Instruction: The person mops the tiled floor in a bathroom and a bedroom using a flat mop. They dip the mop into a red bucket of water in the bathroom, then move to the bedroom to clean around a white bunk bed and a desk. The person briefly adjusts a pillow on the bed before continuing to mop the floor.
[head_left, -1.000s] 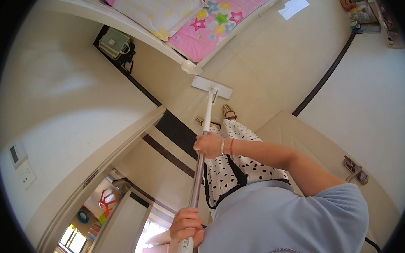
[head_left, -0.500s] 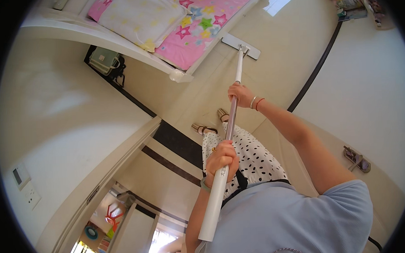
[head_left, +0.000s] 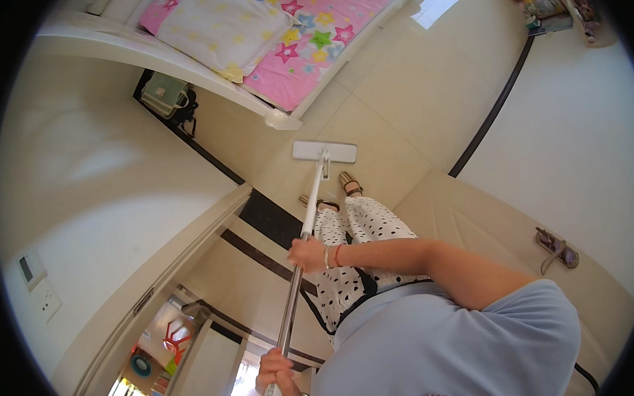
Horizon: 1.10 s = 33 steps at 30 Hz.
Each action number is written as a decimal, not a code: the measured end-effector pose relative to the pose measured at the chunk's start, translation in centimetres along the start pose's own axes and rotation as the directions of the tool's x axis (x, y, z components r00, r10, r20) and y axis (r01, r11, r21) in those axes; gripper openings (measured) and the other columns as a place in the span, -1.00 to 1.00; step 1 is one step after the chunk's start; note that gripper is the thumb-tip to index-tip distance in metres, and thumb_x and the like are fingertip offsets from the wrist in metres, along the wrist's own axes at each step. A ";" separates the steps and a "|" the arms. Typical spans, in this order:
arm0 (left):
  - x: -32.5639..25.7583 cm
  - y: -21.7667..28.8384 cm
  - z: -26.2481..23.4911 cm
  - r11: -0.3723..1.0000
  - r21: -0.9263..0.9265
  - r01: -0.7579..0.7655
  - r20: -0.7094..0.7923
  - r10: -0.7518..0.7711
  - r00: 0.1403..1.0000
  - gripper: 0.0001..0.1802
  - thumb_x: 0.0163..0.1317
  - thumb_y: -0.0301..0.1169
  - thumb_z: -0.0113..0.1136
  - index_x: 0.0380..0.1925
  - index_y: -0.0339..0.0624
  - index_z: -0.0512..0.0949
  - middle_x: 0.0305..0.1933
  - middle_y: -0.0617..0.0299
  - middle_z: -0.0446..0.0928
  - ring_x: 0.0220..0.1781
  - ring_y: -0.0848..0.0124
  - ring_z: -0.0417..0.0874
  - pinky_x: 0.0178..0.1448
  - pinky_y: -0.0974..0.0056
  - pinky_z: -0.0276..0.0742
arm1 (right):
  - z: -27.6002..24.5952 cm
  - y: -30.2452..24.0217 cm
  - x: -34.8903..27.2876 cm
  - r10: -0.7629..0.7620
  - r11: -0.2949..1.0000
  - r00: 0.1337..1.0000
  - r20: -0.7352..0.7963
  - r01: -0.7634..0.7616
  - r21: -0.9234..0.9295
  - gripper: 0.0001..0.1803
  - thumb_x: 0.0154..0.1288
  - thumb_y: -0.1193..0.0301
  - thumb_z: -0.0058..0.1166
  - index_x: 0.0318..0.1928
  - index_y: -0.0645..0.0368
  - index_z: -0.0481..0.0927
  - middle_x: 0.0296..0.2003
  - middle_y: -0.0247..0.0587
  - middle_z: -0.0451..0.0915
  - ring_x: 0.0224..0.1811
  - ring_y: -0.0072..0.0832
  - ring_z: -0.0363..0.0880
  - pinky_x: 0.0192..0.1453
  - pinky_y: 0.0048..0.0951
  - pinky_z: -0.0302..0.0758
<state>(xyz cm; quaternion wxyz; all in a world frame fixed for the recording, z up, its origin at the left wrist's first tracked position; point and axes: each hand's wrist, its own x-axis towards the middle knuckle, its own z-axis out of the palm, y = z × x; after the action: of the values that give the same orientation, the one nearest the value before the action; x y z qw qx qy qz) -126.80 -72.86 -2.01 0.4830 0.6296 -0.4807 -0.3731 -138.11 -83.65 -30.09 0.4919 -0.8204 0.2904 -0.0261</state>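
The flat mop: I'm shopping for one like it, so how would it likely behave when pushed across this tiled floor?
The mop probably stays stiff: its pole runs straight between the right hand and left hand. Its thin flat head lies flush on the smooth floor, so it likely glides and won't roll. It looks light for its length.

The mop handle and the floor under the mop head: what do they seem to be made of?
The mop handle looks like metal or hard plastic with a smooth white, slightly shiny coating; which one cannot be told. Both the right hand and the left hand grip it. The floor appears to be large glossy beige tiles: thin joint lines cross it and a bright window reflection shows on it.
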 end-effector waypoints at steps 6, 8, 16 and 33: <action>-1.4 0.1 -1.5 1.000 0.000 -0.029 -0.146 0.029 0.989 -0.83 0.26 -0.43 0.07 -0.46 -0.09 0.29 -0.56 0.21 0.42 -0.42 0.32 0.46 -0.02 0.03 0.48 | -2.2 -2.2 1.9 -0.019 0.999 0.965 0.263 0.028 -0.028 -0.86 0.11 0.32 0.17 -0.31 0.02 0.68 -0.27 -0.28 0.65 -0.02 -0.29 0.55 -0.05 0.03 0.51; 0.6 -0.3 -0.3 0.993 -0.043 -0.106 -0.057 0.104 0.993 -0.82 0.26 -0.40 0.08 -0.46 -0.08 0.30 -0.57 0.22 0.42 -0.43 0.33 0.46 -0.04 0.05 0.48 | -3.6 -1.0 0.6 0.009 0.999 0.987 0.157 -0.003 -0.035 -0.88 0.07 0.32 0.14 -0.38 0.03 0.65 -0.34 -0.28 0.62 -0.03 -0.31 0.56 -0.08 0.04 0.53; 10.2 -4.9 10.6 0.896 -0.436 -0.084 0.252 0.212 0.944 -0.75 0.04 -0.78 0.09 -0.52 -0.18 0.31 -0.56 0.12 0.47 -0.43 0.24 0.52 0.02 -0.10 0.53 | -9.8 13.0 -7.1 0.402 0.915 0.849 -0.343 -0.360 0.181 -0.95 0.09 0.38 0.10 -0.41 0.01 0.59 -0.35 -0.29 0.58 -0.10 -0.24 0.55 -0.08 -0.05 0.54; 10.6 -11.5 14.0 0.865 -0.499 -0.052 0.680 0.428 0.596 -0.74 0.05 -0.74 0.22 -0.59 -0.19 0.37 -0.50 0.22 0.49 -0.37 0.31 0.56 0.16 0.04 0.50 | -3.7 16.3 -15.1 0.589 0.756 0.498 -0.636 -0.618 0.217 -0.89 0.04 0.51 0.15 -0.43 0.01 0.50 -0.31 -0.30 0.50 -0.03 -0.27 0.43 0.00 -0.28 0.47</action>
<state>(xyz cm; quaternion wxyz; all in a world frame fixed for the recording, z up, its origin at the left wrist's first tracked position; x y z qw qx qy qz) -134.33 -85.81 -16.79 0.4025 0.2128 -0.6280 -0.6312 -159.26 -84.65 -37.92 0.3139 -0.6088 0.7150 -0.1403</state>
